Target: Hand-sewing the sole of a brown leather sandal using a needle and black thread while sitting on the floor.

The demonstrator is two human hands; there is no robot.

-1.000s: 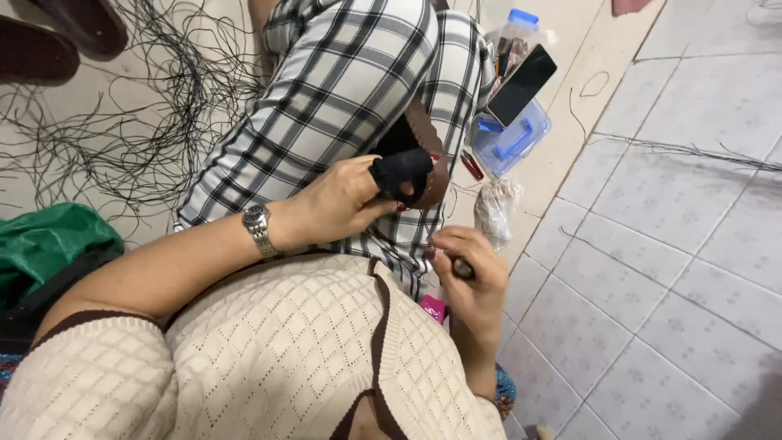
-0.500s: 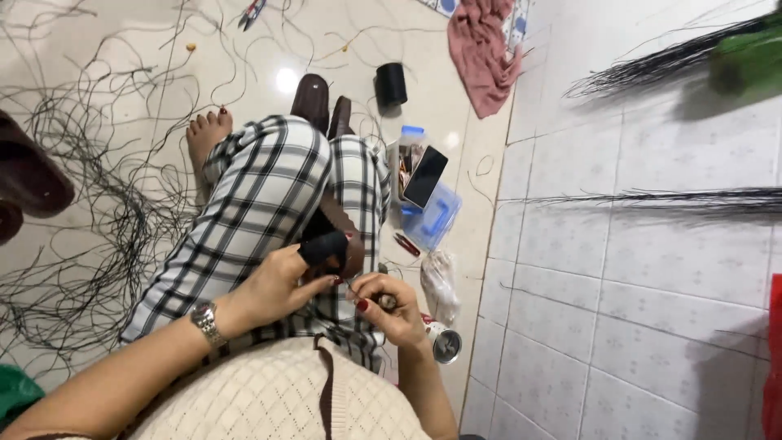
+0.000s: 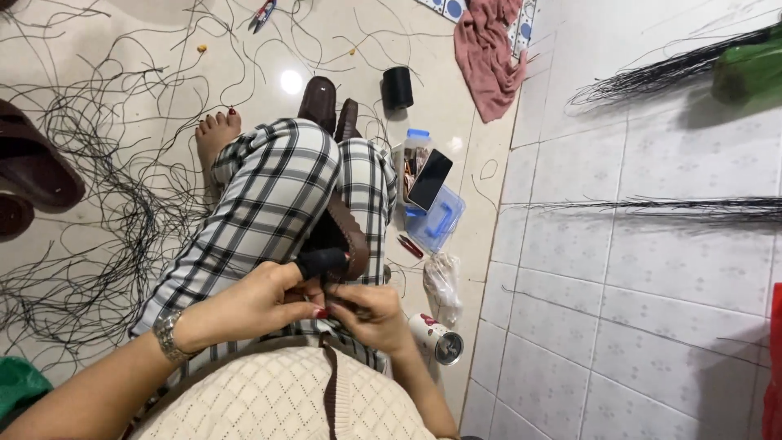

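While both hands meet at lower centre, the left hand (image 3: 257, 303) clamps a soft black bundle (image 3: 321, 262); right hand (image 3: 368, 314) fingers pinch thin, limp cord, best gripped near its end.

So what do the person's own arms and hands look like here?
Both forearms are bare, with no sleeves reaching them. The left hand has a silver metal wristwatch at the wrist and a red-painted thumbnail. The right hand shows no watch or ring.
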